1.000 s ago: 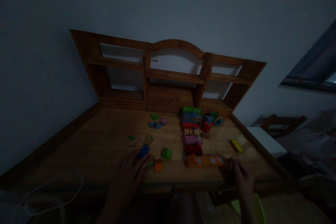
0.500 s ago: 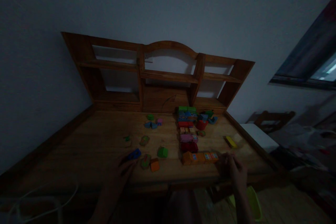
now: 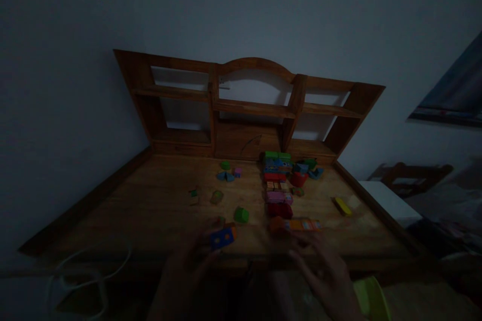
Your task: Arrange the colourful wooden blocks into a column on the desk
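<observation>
Between the fingers of my left hand [image 3: 190,258] is a blue toy block [image 3: 222,238] with orange dots, above the near part of the desk. An orange block [image 3: 234,231] shows just behind its right end, mostly covered. My right hand [image 3: 322,266], blurred, is at the desk's front edge with its fingers apart and nothing visible in them. Just beyond it lies a row of orange blocks [image 3: 301,224]. A green block [image 3: 241,214] lies between the hands. Behind the orange row are dark red blocks [image 3: 279,210], pink blocks [image 3: 278,197] and further coloured rows.
A wooden shelf unit [image 3: 254,105] stands along the back of the desk [image 3: 150,200]. A yellow block [image 3: 342,206] and a red block [image 3: 298,179] lie to the right. Below the front edge is a yellow-green container [image 3: 371,298]. A white cable [image 3: 120,266] hangs at left.
My left hand has moved right with the blue block, now in front of the orange block. My right hand has come left and nearer, its fingers opening. The view has shifted left.
</observation>
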The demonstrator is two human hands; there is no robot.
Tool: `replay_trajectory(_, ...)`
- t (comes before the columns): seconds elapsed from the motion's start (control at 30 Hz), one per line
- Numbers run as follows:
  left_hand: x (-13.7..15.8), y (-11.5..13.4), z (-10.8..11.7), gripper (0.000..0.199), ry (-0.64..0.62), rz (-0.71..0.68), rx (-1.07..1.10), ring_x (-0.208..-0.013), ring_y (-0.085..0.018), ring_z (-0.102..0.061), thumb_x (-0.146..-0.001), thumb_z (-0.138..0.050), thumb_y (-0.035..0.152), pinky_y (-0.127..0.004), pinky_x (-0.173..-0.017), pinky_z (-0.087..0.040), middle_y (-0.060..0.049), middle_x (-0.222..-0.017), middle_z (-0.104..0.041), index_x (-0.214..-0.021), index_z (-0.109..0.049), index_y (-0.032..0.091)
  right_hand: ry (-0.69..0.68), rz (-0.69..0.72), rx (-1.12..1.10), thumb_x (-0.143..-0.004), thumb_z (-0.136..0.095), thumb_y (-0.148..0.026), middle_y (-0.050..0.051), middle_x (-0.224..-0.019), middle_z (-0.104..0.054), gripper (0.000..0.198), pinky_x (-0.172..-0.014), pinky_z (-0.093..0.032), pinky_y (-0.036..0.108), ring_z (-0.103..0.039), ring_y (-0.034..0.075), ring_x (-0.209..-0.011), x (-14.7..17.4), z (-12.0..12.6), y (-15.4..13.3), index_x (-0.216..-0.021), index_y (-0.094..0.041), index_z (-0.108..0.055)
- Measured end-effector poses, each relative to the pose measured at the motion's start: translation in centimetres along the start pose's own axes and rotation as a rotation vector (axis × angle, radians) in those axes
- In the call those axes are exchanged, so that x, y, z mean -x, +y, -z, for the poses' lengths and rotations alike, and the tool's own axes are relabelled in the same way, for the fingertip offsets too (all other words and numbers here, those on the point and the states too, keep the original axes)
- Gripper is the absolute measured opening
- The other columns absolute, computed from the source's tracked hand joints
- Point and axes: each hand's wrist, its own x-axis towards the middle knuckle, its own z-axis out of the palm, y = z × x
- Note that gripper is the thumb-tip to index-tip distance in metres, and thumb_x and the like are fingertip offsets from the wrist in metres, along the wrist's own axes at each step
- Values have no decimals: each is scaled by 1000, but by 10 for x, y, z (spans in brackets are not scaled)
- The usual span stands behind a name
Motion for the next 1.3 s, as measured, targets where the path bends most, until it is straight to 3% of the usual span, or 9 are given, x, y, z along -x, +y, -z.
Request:
replay_trajectory(0.1, 17, 33, -24, 48, -255, -77, 170, -126, -20, -62, -94, -63, 35, -34, -104, -56, 1, -143, -61, -141, -53, 41, -253, 170, 38, -89, -74, -44, 3, -136, -67, 54, -101, -56, 34, -65, 24, -122, -1, -14, -33, -140, -34, -60)
replay_trajectory(0.33, 21, 62, -33, 36, -254, -221, 65, -114, -20, -70, -91, -61, 27, -30, -99, -57, -2, -128, -71, -127, -68, 33, -506, 134, -31, -90, -73, -23, 4, -133, -68, 51, -104, -54, 33, -65, 23, -121, -12, -23, -48, -139, -31, -61)
replay_trajectory(0.53, 24, 54, -40, 39, -308, -120, 179, -107, -19, -72, -94, -57, 27, -27, -91, -60, -3, -127, -71, -131, -64, 33, -524, 83, -59, -88, -74, -19, 4, -129, -69, 55, -102, -54, 32, -67, 22, -116, -10, -24, -46, -139, -33, -60)
replay_trajectory(0.7, 28, 49, -44, 46, -297, -213, 13, -115, -18, -69, -96, -56, 29, -26, -95, -59, -1, -134, -67, -141, -55, 35, -524, 89, -51, -88, -75, -23, 4, -128, -69, 50, -102, -53, 32, -66, 22, -115, -8, -27, -47, -135, -31, -62)
replay_trajectory(0.83, 11, 14, -23, 51, -82, -301, -237, -128, -22, -61, -98, -50, 33, -35, -100, -58, -2, -145, -59, -149, -45, 35, -464, 72, -6, -94, -68, -31, 4, -129, -68, 38, -100, -54, 32, -66, 22, -116, -16, -9, -43, -132, -31, -65)
replay_trajectory(0.93, -11, -32, 5, 46, 143, -305, -421, -132, -26, -56, -99, -44, 35, -46, -108, -53, -4, -146, -57, -145, -49, 31, -263, 105, 28, -98, -61, -33, 6, -125, -69, 30, -102, -53, 37, -65, 23, -116, -43, 30, -11, -128, -28, -66)
replay_trajectory(1.07, -26, -83, 30, 42, 307, -235, -597, -123, -30, -59, -98, -41, 36, -50, -105, -52, -10, -135, -61, -136, -54, 25, 150, 95, 162, -90, -70, -42, 10, -116, -70, 34, -90, -53, 37, -66, 24, -102, -112, 96, 77, -117, -21, -71)
replay_trajectory(1.2, -23, -101, 29, 42, 300, -302, -767, -120, -32, -59, -96, -39, 26, -52, -99, -52, -12, -129, -63, -135, -55, 25, 147, -177, 325, -79, -78, -35, 11, -90, -73, 25, -71, -49, 31, -64, 19, -74, -172, 125, 148, -85, -11, -77)
replay_trajectory(1.3, -20, -110, 27, 44, 270, -354, -858, -124, -35, -56, -94, -36, 17, -54, -99, -51, -15, -133, -62, -129, -62, 20, 153, -292, 396, -89, -70, -34, 7, -74, -70, 31, -67, -48, 28, -65, 17, -69, -193, 115, 156, -68, -11, -72)
